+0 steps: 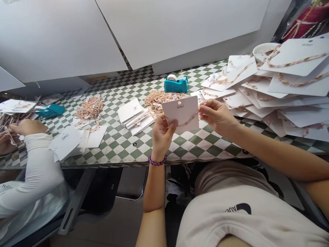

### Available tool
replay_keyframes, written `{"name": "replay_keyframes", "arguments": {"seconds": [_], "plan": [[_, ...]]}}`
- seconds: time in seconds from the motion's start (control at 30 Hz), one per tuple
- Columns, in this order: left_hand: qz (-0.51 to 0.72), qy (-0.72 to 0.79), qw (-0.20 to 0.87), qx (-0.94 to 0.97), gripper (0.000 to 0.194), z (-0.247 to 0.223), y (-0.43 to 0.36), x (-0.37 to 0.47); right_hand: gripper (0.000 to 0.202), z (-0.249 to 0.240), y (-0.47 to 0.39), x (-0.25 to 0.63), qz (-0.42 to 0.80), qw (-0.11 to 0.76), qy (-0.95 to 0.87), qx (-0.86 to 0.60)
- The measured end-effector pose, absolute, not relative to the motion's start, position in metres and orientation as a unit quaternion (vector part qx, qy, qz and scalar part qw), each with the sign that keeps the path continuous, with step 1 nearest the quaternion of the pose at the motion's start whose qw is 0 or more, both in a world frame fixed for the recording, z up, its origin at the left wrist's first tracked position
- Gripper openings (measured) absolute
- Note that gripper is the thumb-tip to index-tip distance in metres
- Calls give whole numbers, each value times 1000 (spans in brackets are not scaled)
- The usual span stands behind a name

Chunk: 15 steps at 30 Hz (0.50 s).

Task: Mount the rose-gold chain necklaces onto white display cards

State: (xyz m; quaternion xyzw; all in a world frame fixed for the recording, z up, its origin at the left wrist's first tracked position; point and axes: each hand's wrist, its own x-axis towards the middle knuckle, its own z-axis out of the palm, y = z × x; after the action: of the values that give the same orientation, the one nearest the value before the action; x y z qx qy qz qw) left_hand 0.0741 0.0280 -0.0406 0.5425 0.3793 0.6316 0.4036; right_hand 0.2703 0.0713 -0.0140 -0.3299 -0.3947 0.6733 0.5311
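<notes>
You have a white display card (180, 115) tilted up above the desk (115, 147), over its front half, its printed face with a small hole near the top turned towards you. A pink-and-gold beaded necklace (187, 122) runs across the lower part of that face. Your left hand (162, 132) is clamped on the card's lower left corner, thumb over the front; a purple bead bracelet (157, 160) circles that wrist. Your right hand (218, 115) has thumb and forefinger pinched together on the necklace at the card's right edge.

Just behind the card is a heap of beaded strands (156, 98), and behind that, towards the desk's back edge, a teal tape dispenser (177, 84) with a white roll. To the left of your left hand lies a stack of white cards (132, 111). Beyond your right hand, a tall pile of carded necklaces (259, 99) covers the desk's right end, with a white cup (264, 48) behind it.

Farther left lie a second strand heap (89, 108), loose cards (66, 140) reaching the front edge, and another teal dispenser (51, 110). At the desk's left end you can see a co-worker's hand (31, 127) and white sleeve (38, 157).
</notes>
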Motion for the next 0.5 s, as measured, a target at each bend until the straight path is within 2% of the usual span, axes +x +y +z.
{"name": "replay_keyframes", "arguments": {"seconds": [0.2, 0.5], "plan": [[624, 372, 408, 553, 32, -40, 27, 75, 39, -22, 74, 273, 716, 495, -383, -310], [613, 379, 424, 548, 33, -41, 27, 75, 48, -32, 78, 276, 806, 369, -371, -277]]}}
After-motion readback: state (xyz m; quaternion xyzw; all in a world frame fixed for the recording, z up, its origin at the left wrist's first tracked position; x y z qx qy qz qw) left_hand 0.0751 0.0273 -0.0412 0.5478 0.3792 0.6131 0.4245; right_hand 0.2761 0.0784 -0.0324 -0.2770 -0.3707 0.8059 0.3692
